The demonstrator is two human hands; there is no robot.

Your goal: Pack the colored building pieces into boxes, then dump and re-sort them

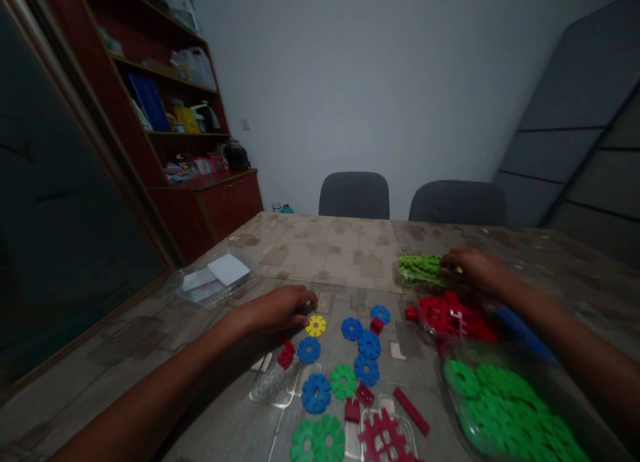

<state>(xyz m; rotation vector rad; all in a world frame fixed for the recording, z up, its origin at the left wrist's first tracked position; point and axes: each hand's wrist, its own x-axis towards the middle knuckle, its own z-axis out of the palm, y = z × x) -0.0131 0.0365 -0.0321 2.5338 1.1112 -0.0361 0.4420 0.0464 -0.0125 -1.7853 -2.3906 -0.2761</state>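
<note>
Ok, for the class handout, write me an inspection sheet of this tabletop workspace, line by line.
surface: table with a glossy patterned cover.
job's things: loose blue snowflake discs, a yellow snowflake disc, red bricks; bagged red pieces and green discs.
clutter: clear plastic packet with a white card.
hands: left hand open, beside the yellow snowflake disc; right hand at lime-green bricks, grip unclear.
cables: nothing seen.
surroundings: wooden shelf cabinet, two grey chairs, pale wall.
</note>
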